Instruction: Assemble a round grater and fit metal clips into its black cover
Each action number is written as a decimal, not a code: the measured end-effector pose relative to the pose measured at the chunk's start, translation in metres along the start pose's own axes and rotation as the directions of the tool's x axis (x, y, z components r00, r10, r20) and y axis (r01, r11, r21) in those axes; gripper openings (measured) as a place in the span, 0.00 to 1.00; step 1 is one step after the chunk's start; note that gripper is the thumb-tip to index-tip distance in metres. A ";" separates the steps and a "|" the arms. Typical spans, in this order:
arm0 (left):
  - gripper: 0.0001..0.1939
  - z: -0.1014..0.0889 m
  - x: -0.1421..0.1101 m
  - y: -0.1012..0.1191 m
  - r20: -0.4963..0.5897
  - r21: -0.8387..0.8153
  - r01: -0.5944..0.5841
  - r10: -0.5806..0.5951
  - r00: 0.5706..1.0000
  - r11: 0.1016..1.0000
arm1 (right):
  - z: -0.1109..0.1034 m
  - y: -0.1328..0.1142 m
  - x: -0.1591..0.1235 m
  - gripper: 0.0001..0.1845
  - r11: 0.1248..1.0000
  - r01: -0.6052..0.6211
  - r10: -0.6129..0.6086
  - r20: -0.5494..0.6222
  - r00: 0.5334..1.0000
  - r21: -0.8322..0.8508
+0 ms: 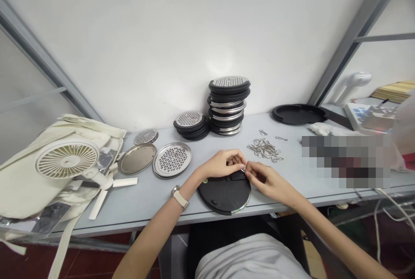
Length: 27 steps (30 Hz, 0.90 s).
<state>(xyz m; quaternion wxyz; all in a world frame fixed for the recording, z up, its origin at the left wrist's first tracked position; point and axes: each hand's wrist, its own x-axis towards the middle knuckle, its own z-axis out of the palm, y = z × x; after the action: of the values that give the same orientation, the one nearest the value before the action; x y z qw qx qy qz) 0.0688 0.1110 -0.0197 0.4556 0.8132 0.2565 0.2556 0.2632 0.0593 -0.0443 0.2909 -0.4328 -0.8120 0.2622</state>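
A round black disc-shaped base (223,194) lies at the table's front edge, with a shiny strip along part of its rim. At its far right edge my left hand (225,163) is closed in a pinch on a small shiny metal piece (244,169). My right hand (264,179) meets it there, thumb and fingers pinched on the same piece. Most of that piece is hidden by the fingertips. Just beyond the hands lies a pile of bent metal wire hooks (266,148), with a few loose ones apart from it.
Black discs with metal grates stand in a tall stack (228,106) and a low stack (191,128) by the wall. Left are a perforated metal plate (172,160), a plain metal lid (138,159) and a white fan (68,160) on a bag. A black tray (298,114) lies back right.
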 end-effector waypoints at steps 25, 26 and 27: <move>0.14 0.001 -0.002 0.007 0.065 0.160 -0.069 0.060 0.996 0.985 | 0.000 0.006 0.001 0.15 0.996 0.036 -0.032 0.051 0.998 -0.079; 0.14 0.001 -0.002 0.006 0.070 0.122 -0.051 0.043 0.997 0.991 | 0.000 0.005 0.001 0.15 0.996 0.036 -0.032 0.045 0.998 -0.079; 0.15 0.002 -0.002 0.005 0.075 0.088 -0.029 0.023 0.997 0.996 | 0.000 0.005 0.001 0.15 0.996 0.036 -0.033 0.040 0.999 -0.077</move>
<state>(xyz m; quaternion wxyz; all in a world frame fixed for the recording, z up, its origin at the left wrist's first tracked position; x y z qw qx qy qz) 0.0693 0.1066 -0.0165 0.4247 0.8449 0.2400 0.2197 0.2659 0.0627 -0.0475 0.2626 -0.4247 -0.8344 0.2336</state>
